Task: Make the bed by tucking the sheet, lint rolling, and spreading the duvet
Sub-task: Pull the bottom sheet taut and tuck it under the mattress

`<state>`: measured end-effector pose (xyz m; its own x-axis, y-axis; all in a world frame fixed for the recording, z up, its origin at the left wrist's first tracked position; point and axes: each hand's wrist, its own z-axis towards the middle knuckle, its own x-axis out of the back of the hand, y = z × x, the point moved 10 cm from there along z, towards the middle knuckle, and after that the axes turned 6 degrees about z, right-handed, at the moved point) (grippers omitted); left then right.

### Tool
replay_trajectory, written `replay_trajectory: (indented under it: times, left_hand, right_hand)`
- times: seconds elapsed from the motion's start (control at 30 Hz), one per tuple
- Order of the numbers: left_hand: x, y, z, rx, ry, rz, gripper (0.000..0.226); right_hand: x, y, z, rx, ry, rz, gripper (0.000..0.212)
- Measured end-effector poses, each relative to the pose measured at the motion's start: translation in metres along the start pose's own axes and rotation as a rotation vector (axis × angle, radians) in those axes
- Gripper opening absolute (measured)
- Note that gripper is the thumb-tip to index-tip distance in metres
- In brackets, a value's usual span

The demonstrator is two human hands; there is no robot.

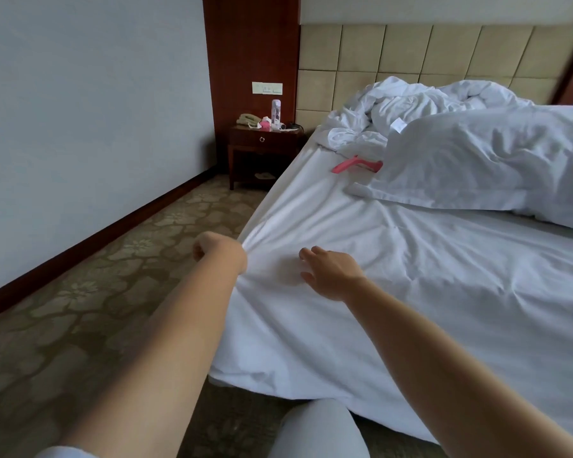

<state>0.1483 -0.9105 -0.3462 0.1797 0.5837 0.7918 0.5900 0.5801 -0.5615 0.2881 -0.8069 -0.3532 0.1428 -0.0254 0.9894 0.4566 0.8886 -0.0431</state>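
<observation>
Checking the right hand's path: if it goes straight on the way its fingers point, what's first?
The right hand lies open on the sheet, fingers pointing toward the bed's left edge. It would likely meet the left hand gripping the sheet there, though depth is unclear.

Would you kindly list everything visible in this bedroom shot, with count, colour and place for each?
sheet: one, white, covering the mattress, bunched at the near left edge
duvet: one, white, crumpled by the headboard
pillow: one, white, on the bed's right side
lint roller: one, pink, on the sheet beside the pillow
headboard: one, beige, padded squares, behind the bed
nightstand: one, dark wood, left of the bed
telephone: one, pale, on the nightstand
bottle: one, lilac, on the nightstand
carpet: one, olive, patterned
left hand: grip on the sheet's edge
right hand: flat over the sheet
</observation>
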Motion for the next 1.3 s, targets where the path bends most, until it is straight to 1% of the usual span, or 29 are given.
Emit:
replay_trajectory:
  times: [0.07,0.13,0.23,0.3,0.37,0.43,0.63,0.8,0.87,0.93,1.07,1.1,1.17,1.3]
  left_hand:
    - [0.009,-0.002,0.000,0.025,-0.002,0.079,0.029]
    - [0.006,0.004,0.006,0.017,-0.002,0.105,0.028]
    - [-0.021,0.028,0.017,-0.046,0.003,-0.042,0.035]
    - [-0.032,0.039,0.020,-0.044,0.060,-0.146,0.038]
    - [-0.034,0.044,0.024,-0.020,0.108,-0.201,0.039]
    - [-0.035,0.047,0.028,-0.011,0.132,-0.224,0.039]
    - [-0.027,0.056,0.023,-0.047,0.247,-0.181,0.035]
    - [-0.009,0.060,0.017,-0.118,0.414,-0.174,0.023]
    - [-0.003,0.067,0.009,-0.179,0.449,-0.196,0.025]
    - [-0.001,0.072,0.004,-0.215,0.452,-0.224,0.032]
    - [0.007,0.074,0.002,-0.202,0.435,-0.206,0.022]
    - [0.010,0.074,0.002,-0.191,0.432,-0.197,0.025]
    - [0.015,0.078,0.000,-0.187,0.425,-0.181,0.031]
    - [0.026,0.094,-0.011,-0.225,0.441,-0.242,0.031]
  right_hand:
    - [-0.001,0.000,0.003,-0.010,0.000,0.021,0.038]
    - [-0.004,0.002,0.004,-0.017,0.000,0.048,0.039]
    - [-0.010,0.007,0.008,-0.019,-0.012,0.049,0.046]
    - [-0.013,0.007,0.010,-0.023,-0.009,0.033,0.050]
    - [-0.013,0.007,0.013,-0.026,0.015,0.019,0.051]
    - [-0.014,0.007,0.015,-0.032,0.038,0.014,0.051]
    - [-0.015,0.005,0.014,-0.039,0.062,-0.012,0.056]
    - [-0.010,0.005,0.009,-0.002,0.061,-0.021,0.051]
    - [-0.008,0.009,0.004,-0.009,0.067,-0.047,0.050]
    - [-0.005,0.015,-0.003,-0.022,0.078,-0.079,0.048]
    - [0.006,0.039,-0.018,-0.074,0.050,-0.123,0.048]
    - [0.009,0.046,-0.021,-0.095,0.045,-0.126,0.047]
    - [0.011,0.054,-0.028,-0.111,0.050,-0.142,0.042]
    - [0.006,0.051,-0.037,-0.086,0.061,-0.182,0.031]
